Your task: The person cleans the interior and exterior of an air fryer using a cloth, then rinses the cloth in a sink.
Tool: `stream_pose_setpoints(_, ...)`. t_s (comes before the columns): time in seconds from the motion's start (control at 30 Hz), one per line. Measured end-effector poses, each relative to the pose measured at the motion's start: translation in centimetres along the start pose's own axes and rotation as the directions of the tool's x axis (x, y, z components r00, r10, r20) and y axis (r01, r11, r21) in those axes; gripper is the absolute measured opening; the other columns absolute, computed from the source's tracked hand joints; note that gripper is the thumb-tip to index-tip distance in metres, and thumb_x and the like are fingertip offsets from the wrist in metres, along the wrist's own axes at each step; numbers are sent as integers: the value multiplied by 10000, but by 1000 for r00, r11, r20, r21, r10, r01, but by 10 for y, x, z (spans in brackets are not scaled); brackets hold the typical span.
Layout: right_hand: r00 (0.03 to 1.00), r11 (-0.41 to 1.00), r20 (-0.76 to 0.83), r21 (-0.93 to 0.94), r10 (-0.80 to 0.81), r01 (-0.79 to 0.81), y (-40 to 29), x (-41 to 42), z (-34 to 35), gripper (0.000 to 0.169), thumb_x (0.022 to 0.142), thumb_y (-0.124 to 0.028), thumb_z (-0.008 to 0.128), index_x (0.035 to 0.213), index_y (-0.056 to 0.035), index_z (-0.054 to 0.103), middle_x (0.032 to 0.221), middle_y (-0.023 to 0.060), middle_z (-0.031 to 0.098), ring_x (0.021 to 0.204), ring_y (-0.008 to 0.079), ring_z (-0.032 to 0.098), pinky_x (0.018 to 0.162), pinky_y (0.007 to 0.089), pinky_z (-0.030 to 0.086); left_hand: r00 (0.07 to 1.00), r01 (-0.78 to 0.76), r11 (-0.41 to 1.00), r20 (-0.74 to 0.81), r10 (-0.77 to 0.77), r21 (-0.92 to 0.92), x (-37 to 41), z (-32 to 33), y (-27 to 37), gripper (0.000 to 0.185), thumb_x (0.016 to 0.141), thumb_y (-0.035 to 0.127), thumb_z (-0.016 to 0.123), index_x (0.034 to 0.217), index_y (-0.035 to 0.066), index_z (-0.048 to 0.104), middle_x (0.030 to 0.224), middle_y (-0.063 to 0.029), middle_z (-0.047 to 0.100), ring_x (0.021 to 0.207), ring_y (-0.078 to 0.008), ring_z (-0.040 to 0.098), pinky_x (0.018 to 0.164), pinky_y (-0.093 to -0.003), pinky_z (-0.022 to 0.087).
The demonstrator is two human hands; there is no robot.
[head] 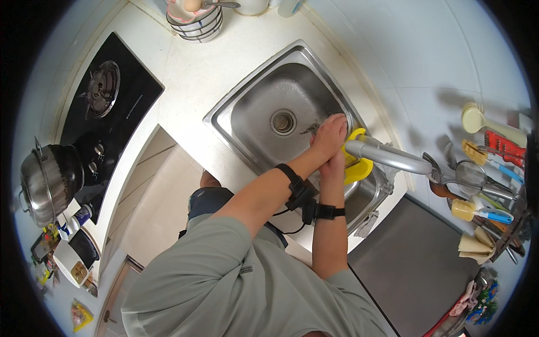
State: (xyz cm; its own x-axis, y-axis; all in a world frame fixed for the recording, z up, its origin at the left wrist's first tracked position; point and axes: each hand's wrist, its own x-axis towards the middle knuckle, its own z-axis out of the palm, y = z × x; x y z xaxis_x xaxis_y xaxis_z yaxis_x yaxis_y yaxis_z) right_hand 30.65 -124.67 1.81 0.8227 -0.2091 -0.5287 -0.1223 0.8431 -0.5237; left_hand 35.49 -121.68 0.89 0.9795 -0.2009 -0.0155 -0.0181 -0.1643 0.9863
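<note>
My left hand (331,135) lies across my right hand (332,163) above the right side of the stainless steel sink basin (261,101). Most of the right hand is hidden beneath the left, so what lies between the palms cannot be seen. A small dark grey patch or wad (310,129) shows beside the fingers; whether it is held or lies in the basin is unclear. Just right of the hands is a yellow plastic piece (358,172) with a ridged middle, partly behind the grey faucet spout (379,156). The round drain strainer (283,122) is left of the hands.
A smaller basin (365,193) adjoins on the right. Stacked bowls (198,29) stand at the back counter. On the left are a gas hob (126,97) and a steel pot (44,181). Brushes and ladles (476,177) hang at right, near a dark grey flat surface (414,261).
</note>
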Motion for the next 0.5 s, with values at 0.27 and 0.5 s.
stream_pose_setpoints(0.27, 999, 999, -50, 51, 13, -10, 8, 40, -50, 213, 941, -184, 446, 1107, -59, 495, 1042, 81, 575, 906, 190, 576, 786, 329, 493, 899, 425, 875, 0, -437, -233, 2, -9, -17, 263, 866, 258, 556, 933, 22, 650, 868, -121, 657, 816, -240, 625, 755, -331, 474)
stream_pose_setpoints(0.5, 932, 873, -254, -475, -260, 114, 11, 30, -12, 157, 901, -90, 518, 1043, -23, 521, 976, 80, 600, 829, 160, 587, 702, 282, 497, 827, 562, 824, -39, -560, 79, 7, -21, -37, 424, 868, 421, 520, 910, 17, 639, 829, -140, 647, 782, -230, 621, 677, -331, 474)
